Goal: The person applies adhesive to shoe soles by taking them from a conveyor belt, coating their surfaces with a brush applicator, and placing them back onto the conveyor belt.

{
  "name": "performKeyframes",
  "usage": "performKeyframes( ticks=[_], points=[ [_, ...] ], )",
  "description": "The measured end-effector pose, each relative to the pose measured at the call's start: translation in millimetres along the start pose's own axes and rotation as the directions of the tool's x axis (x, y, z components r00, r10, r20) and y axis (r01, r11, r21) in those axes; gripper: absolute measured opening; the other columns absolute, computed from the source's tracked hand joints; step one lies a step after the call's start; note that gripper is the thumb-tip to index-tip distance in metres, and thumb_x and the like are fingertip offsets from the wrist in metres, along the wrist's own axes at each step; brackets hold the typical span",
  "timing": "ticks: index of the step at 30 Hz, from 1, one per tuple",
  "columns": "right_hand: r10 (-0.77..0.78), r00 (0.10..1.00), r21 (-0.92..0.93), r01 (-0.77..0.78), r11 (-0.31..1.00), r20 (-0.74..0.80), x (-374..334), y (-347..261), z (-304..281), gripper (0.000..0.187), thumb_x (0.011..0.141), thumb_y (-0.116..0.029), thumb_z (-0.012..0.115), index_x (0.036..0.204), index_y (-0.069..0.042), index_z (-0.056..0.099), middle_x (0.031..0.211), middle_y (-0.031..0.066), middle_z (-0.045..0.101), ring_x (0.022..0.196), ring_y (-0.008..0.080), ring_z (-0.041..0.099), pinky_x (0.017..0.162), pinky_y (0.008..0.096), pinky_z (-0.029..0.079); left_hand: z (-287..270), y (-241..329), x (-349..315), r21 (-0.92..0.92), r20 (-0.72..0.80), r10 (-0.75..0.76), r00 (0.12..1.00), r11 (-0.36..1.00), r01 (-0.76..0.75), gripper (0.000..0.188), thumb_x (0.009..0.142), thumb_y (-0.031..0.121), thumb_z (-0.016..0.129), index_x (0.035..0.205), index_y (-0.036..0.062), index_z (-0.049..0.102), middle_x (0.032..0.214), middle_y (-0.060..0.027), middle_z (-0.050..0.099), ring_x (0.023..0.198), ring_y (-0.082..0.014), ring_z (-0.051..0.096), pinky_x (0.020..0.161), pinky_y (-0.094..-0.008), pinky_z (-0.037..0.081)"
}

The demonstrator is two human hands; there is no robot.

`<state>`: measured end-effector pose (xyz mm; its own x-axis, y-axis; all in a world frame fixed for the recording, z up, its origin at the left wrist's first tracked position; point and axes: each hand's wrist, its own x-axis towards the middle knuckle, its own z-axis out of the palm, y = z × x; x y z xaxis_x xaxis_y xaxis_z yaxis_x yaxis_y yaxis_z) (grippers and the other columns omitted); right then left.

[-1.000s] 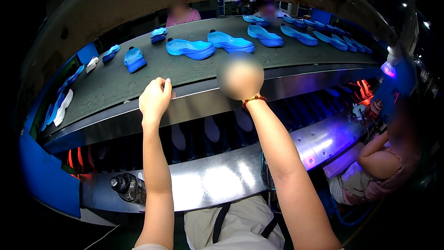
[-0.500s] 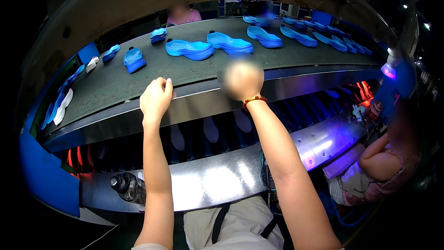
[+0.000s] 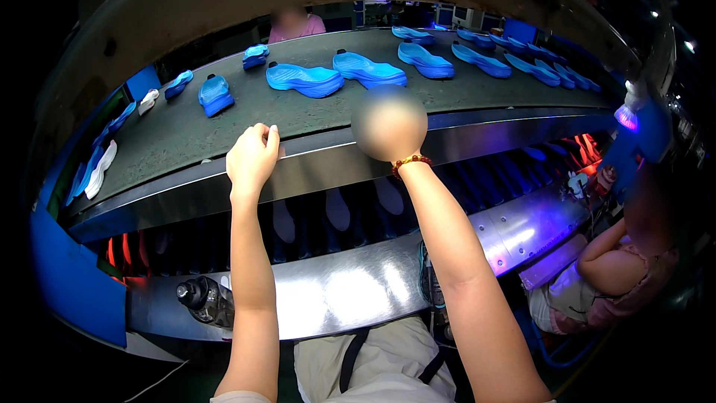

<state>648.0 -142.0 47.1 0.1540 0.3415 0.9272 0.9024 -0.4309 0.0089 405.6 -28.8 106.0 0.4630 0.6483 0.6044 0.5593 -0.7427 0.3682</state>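
Note:
My left hand (image 3: 252, 158) rests against the metal rim (image 3: 317, 160) along the near side of a dark green conveyor belt (image 3: 298, 108). Its fingers are curled in beside the thumb, and nothing shows in them. Farther right, my right hand (image 3: 389, 125) is above the same rim, a beaded bracelet at its wrist. A blur covers that hand, so its fingers and anything in them are hidden. Beyond my hands, blue shoe soles lie on the belt. Closest are one sole (image 3: 306, 80) ahead of my left hand and another sole (image 3: 369, 69) just past my right hand.
Below the belt, several soles stand in a dark rack (image 3: 335, 210). A metal ledge (image 3: 350, 283) in front of me bears a dark bottle (image 3: 205, 300). One person (image 3: 615, 276) sits at the right; another person (image 3: 297, 26) is across the belt. A curved cover arches overhead.

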Motion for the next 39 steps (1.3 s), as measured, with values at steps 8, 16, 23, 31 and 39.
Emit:
performKeyframes(
  ticks=[8, 16, 23, 31, 39],
  points=[
    [0.166, 0.955, -0.012, -0.168, 0.986, 0.247, 6, -11, -18, 0.031, 0.075, -0.031, 0.06, 0.099, -0.011, 0.059, 0.095, 0.0063, 0.061, 0.086, 0.0222, 0.058, 0.074, 0.0348, 0.046, 0, 2, -1, 0.011, 0.016, -0.026, 1.0, 1.0, 0.026, 0.031, 0.084, 0.032, 0.048, 0.077, 0.0053, 0.06, 0.073, -0.008, 0.06, 0.07, -0.0266, 0.059, 0.063, -0.0361, 0.045],
    [0.178, 0.937, 0.03, -0.196, 0.98, 0.301, 12, -20, -29, 0.031, 0.075, -0.031, 0.059, 0.099, -0.011, 0.059, 0.096, 0.0065, 0.061, 0.087, 0.0221, 0.058, 0.075, 0.0352, 0.046, 3, 1, -2, 0.005, -0.008, -0.019, 1.0, 1.0, 0.02, 0.031, 0.084, 0.032, 0.048, 0.077, 0.0052, 0.06, 0.074, -0.0081, 0.06, 0.071, -0.0265, 0.059, 0.065, -0.0358, 0.045],
    [0.054, 0.97, -0.089, -0.034, 0.995, 0.237, 4, 1, -14, 0.03, 0.075, -0.03, 0.059, 0.099, -0.012, 0.059, 0.095, 0.0062, 0.061, 0.087, 0.0219, 0.058, 0.075, 0.0354, 0.046, 4, 10, -1, 0.012, 0.009, -0.019, 1.0, 1.0, 0.019, 0.031, 0.084, 0.032, 0.047, 0.077, 0.0054, 0.061, 0.074, -0.0081, 0.06, 0.071, -0.0267, 0.059, 0.065, -0.0359, 0.045],
    [0.036, 0.988, -0.064, -0.027, 0.998, 0.147, -1, 10, -8, 0.029, 0.076, -0.031, 0.058, 0.099, -0.012, 0.059, 0.095, 0.0055, 0.061, 0.086, 0.0219, 0.058, 0.074, 0.0349, 0.046, 5, 14, 0, 0.008, 0.016, -0.023, 1.0, 1.0, 0.023, 0.03, 0.084, 0.032, 0.048, 0.077, 0.0059, 0.06, 0.074, -0.0078, 0.06, 0.071, -0.0266, 0.059, 0.064, -0.0361, 0.045],
    [0.145, 0.95, -0.035, -0.141, 0.989, 0.277, 13, -8, -38, 0.031, 0.073, -0.033, 0.059, 0.098, -0.014, 0.059, 0.094, 0.0057, 0.061, 0.085, 0.0225, 0.058, 0.073, 0.0348, 0.046, 7, 15, -2, 0.001, -0.004, -0.019, 1.0, 1.0, 0.019, 0.03, 0.084, 0.032, 0.048, 0.077, 0.0065, 0.06, 0.073, -0.0071, 0.06, 0.071, -0.0257, 0.059, 0.063, -0.0354, 0.045]
  ],
)
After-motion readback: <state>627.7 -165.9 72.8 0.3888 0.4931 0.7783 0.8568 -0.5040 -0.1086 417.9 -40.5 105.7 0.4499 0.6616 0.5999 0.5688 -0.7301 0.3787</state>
